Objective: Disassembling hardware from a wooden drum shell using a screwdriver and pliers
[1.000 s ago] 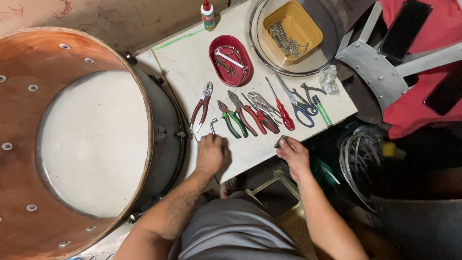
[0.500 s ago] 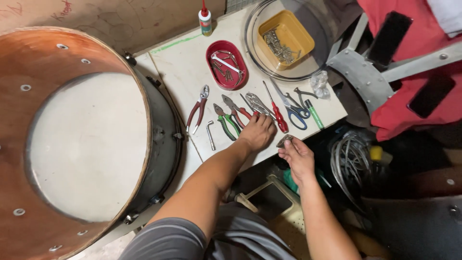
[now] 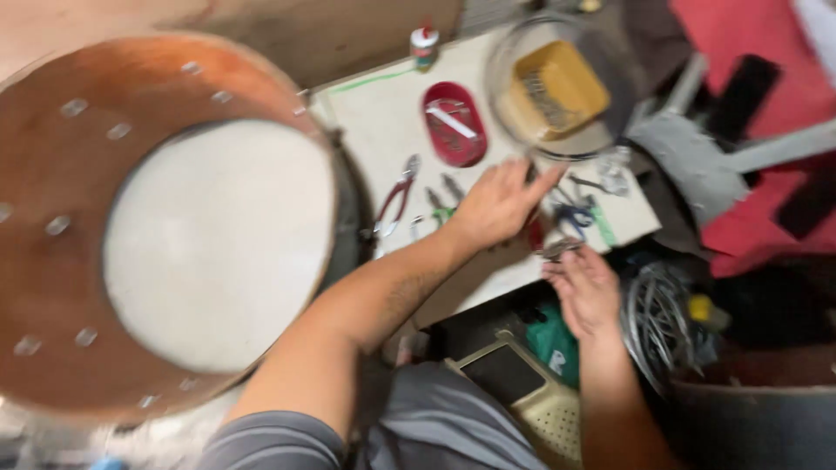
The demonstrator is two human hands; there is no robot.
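Left hand point(image 3: 496, 207) spread flat over pliers point(image 3: 440, 202) on desk point(image 3: 383, 139); right hand point(image 3: 585, 283) cupped, pinching small metal part point(image 3: 559, 250). Probably rigid, light; best gripped by handles.

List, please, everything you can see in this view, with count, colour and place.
drum shell: one, reddish-brown wood with a pale head, left.
board: one, off-white, centre, bearing the tools.
oval tray: one, red, on the board.
glass bowl: one, clear, top of the board, holding a yellow tray.
pliers: one, red-handled, left part of the board.
other hand tools: several, blurred, by the hands.
glue bottle: one, white with red cap, top edge.
coiled wire: one, grey, lower right.
left hand: over the tools.
right hand: at the board's edge, holding a small dark item, too blurred to name.
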